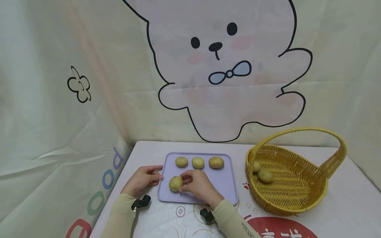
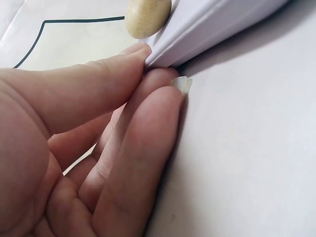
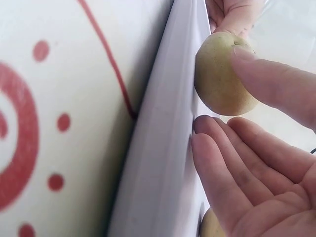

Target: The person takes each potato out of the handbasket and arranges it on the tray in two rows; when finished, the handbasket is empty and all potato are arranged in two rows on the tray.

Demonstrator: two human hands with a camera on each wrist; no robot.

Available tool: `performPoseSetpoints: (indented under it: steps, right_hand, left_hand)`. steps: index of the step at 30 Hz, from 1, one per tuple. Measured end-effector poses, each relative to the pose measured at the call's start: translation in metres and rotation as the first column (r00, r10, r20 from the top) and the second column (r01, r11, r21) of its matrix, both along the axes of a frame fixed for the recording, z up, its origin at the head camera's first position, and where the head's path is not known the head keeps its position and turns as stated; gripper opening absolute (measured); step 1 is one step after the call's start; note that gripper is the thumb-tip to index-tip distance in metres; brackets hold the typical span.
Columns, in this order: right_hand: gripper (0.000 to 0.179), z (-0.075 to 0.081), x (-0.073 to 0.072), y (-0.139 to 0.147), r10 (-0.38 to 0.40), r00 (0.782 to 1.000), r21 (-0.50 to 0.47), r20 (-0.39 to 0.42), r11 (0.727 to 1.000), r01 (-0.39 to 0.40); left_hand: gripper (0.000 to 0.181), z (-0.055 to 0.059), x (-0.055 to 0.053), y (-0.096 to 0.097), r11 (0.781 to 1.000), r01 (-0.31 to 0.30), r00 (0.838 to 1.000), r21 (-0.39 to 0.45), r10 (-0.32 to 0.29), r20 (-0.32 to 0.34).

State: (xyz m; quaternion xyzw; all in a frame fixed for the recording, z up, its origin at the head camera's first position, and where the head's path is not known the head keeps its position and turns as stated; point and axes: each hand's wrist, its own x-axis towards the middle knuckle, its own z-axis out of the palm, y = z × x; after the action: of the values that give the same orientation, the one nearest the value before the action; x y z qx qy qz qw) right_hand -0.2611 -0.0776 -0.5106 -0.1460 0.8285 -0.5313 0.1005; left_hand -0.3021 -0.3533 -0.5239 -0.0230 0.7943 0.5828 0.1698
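Observation:
A lilac tray [image 1: 221, 181] lies on the table. My left hand [image 1: 141, 180] pinches its left edge, thumb at the rim and fingers along the side. On the tray's front left part is a round potato [image 1: 176, 184]. My right hand [image 1: 198, 185] is at the right of this potato. In the right wrist view the thumb [image 3: 271, 81] touches it, while the other fingers extend loosely just beyond its edge. Along the tray's back sit a left potato [image 1: 181, 161], a middle potato [image 1: 197, 162] and a right potato [image 1: 216, 162].
To the right of the tray stands a yellow woven basket [image 1: 291, 188] with a tall arched handle [image 1: 300, 129]. Inside, at its left, are two potatoes [image 1: 265, 176]. A printed curtain [image 1: 143, 115] hangs behind the table and along its left side.

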Motion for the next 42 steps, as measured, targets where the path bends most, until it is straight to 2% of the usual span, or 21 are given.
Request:
performPoseSetpoints:
  steps: [16,26,32,42]
  right_hand:
    - [0.048,0.002,-0.002,0.004,0.003,1.0,0.021,0.017,1.0,-0.004]
    - [0.05,0.007,0.004,0.01,0.006,1.0,0.044,0.028,0.999,-0.007]
    - [0.054,0.02,0.026,0.044,0.005,1.0,0.097,-0.004,0.995,-0.004]
    - [0.047,0.063,0.071,0.138,-0.003,0.997,0.176,-0.08,0.984,0.017]
  left_hand:
    - [0.054,0.0,0.0,0.0,1.0,0.011,1.0,-0.01,-0.011,-0.016]
    - [0.054,0.001,0.0,0.001,1.0,0.005,1.0,-0.022,-0.006,-0.023]
    - [0.057,-0.005,-0.002,-0.001,1.0,0.0,1.0,-0.026,0.0,-0.017]
    - [0.061,-0.006,-0.005,-0.001,0.999,0.025,0.999,-0.047,-0.027,-0.04]
